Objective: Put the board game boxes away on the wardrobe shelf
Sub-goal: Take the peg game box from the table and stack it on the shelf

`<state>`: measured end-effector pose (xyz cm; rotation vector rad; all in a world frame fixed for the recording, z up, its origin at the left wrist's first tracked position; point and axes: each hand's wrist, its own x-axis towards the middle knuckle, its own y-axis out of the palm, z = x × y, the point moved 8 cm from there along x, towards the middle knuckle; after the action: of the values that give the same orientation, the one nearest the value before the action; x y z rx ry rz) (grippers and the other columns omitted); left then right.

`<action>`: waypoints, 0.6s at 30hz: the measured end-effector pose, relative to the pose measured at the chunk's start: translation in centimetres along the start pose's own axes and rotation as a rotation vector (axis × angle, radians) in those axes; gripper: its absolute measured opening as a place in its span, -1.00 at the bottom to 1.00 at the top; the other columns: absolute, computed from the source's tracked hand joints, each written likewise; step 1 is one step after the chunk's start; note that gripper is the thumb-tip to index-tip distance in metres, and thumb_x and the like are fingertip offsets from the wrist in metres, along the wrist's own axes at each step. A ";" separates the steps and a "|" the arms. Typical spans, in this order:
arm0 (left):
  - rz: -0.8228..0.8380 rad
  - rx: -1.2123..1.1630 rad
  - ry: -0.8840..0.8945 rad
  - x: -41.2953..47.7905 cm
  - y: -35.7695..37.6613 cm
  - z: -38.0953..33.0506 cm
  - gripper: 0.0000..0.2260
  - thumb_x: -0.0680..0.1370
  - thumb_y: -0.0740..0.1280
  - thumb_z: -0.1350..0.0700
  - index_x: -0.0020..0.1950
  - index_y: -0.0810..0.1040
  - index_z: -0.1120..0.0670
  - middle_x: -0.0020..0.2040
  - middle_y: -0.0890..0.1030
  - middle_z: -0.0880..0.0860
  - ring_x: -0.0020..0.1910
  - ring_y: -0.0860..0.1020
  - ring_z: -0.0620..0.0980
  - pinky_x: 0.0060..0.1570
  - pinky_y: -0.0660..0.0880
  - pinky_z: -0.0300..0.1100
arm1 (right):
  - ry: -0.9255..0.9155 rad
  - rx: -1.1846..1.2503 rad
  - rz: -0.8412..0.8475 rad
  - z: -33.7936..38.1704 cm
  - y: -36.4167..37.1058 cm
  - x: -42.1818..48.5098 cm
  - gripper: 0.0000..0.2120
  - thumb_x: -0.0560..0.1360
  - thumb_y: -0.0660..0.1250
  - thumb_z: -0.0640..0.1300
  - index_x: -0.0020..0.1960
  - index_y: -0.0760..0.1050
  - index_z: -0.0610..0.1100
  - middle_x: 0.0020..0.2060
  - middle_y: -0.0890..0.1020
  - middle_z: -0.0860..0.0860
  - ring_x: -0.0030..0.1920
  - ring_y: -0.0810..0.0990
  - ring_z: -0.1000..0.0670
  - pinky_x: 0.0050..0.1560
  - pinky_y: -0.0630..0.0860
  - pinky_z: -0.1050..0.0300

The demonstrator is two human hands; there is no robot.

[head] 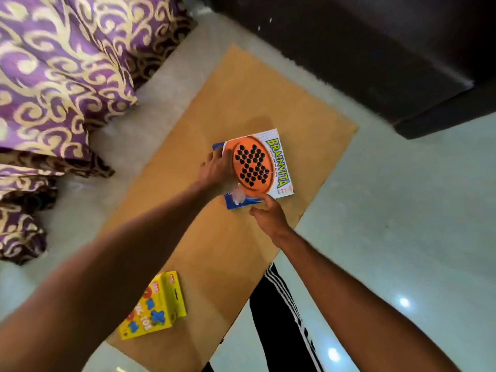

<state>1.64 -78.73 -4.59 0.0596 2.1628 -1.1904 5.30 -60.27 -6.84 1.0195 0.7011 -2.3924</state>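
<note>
A white and orange Brainvita box point(265, 159) lies on a blue box point(243, 203), and both rest on a tan board point(241, 251) on the floor. My left hand point(216, 169) grips the left edge of this stack. At the stack's near edge, my right hand point(267, 214) touches it with curled fingers. A yellow game box point(155, 307) sits on the board's near left end, apart from both hands.
A purple and gold patterned bedspread point(53, 76) hangs at the left. A dark piece of furniture point(375, 49) stands at the top right. Pale glossy floor tiles point(402, 210) surround the board. My leg in black striped trousers point(281, 304) is beside the board.
</note>
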 end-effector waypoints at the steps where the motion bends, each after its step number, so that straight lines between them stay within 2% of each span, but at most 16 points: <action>1: -0.001 0.030 0.013 1.5 -0.1 -0.2 -0.16 0.35 0.49 -0.08 0.52 0.14 0.01 0.50 0.23 0.16 0.48 0.20 0.23 0.39 0.25 0.24 | 0.018 0.023 -0.008 -0.4 -0.1 1.3 -0.61 0.43 0.39 -0.22 0.25 0.53 -0.03 0.08 0.60 0.06 -0.03 0.55 0.07 -0.09 0.47 0.20; 2: 0.015 0.049 0.020 2.7 0.2 0.1 -0.12 0.33 0.51 -0.07 0.53 0.12 0.03 0.53 0.17 0.16 0.52 0.13 0.23 0.41 0.18 0.27 | 0.038 0.050 -0.016 -0.8 -0.2 2.0 -0.62 0.42 0.39 -0.20 0.23 0.53 -0.03 0.08 0.61 0.03 -0.02 0.55 0.05 -0.10 0.47 0.20; 4: 0.048 0.071 0.000 4.4 0.5 0.6 -0.13 0.31 0.52 -0.04 0.51 0.15 0.05 0.51 0.21 0.16 0.51 0.13 0.22 0.41 0.16 0.28 | 0.068 0.099 -0.023 -1.6 -0.5 3.2 -0.65 0.42 0.39 -0.19 0.19 0.53 -0.02 0.10 0.61 -0.04 0.00 0.57 0.01 -0.16 0.46 0.21; 6: 0.063 0.091 -0.080 4.6 0.9 1.3 -0.24 0.35 0.48 -0.04 0.46 0.23 0.07 0.41 0.34 0.17 0.42 0.27 0.22 0.35 0.29 0.23 | 0.076 0.099 -0.048 -1.8 -1.5 3.8 -0.68 0.41 0.40 -0.23 0.16 0.55 -0.07 0.08 0.61 -0.03 0.03 0.58 0.00 -0.15 0.45 0.24; 8: 0.126 0.038 -0.221 3.6 1.7 2.7 -0.43 0.37 0.39 -0.07 0.31 0.40 0.14 0.27 0.48 0.22 0.25 0.47 0.25 0.18 0.46 0.12 | 0.048 0.089 -0.114 -1.8 -3.3 4.2 -0.71 0.37 0.44 -0.27 0.08 0.57 -0.11 0.05 0.61 -0.03 0.06 0.59 -0.03 -0.09 0.50 0.22; 10: 0.268 -0.126 -0.329 1.6 3.2 3.8 -0.50 0.32 0.31 -0.11 0.10 0.54 0.22 0.15 0.59 0.33 0.13 0.58 0.28 -0.04 0.54 0.04 | 0.011 0.069 -0.170 -1.5 -5.3 4.8 -0.70 0.33 0.45 -0.27 0.03 0.53 -0.09 0.08 0.59 -0.07 0.09 0.60 -0.08 -0.01 0.54 0.15; 11: 0.316 -0.225 -0.371 0.4 4.0 4.1 -0.51 0.33 0.31 -0.09 0.08 0.56 0.26 0.12 0.60 0.36 0.12 0.59 0.29 -0.09 0.53 0.03 | 0.005 0.061 -0.182 -1.2 -6.3 5.2 -0.67 0.33 0.44 -0.28 0.05 0.49 -0.09 0.10 0.59 -0.08 0.08 0.60 -0.05 -0.03 0.55 0.17; 13: 0.280 -0.485 -0.455 -1.6 5.0 4.3 -0.52 0.38 0.38 0.04 0.22 0.50 0.27 0.10 0.62 0.29 0.09 0.60 0.24 0.00 0.58 0.01 | 0.012 0.057 -0.164 -0.6 -7.4 6.0 -0.57 0.37 0.43 -0.32 0.17 0.40 -0.10 0.12 0.57 -0.02 0.00 0.61 0.06 -0.18 0.54 0.31; 15: 0.199 -0.806 -0.490 -3.0 5.7 3.4 -0.39 0.34 0.41 0.17 0.37 0.35 0.22 0.10 0.60 0.18 0.08 0.60 0.16 0.11 0.58 0.06 | 0.059 0.031 -0.108 -0.5 -7.5 7.1 -0.43 0.39 0.43 -0.31 0.33 0.32 -0.10 0.15 0.55 0.02 0.00 0.62 0.05 -0.26 0.55 0.33; 18: 0.144 -1.067 -0.490 -4.0 6.5 2.3 -0.44 0.42 0.38 0.32 0.38 0.29 0.21 0.05 0.58 0.11 0.04 0.61 0.09 0.01 0.60 -0.04 | 0.061 -0.053 -0.077 -0.3 -7.2 9.0 -0.44 0.32 0.45 -0.25 0.31 0.45 -0.07 0.19 0.57 -0.07 0.03 0.66 -0.06 -0.40 0.57 0.30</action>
<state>8.15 -75.64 -8.03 -0.4727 2.0190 0.1332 -4.33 -56.29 -11.77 1.0648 0.8356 -2.4027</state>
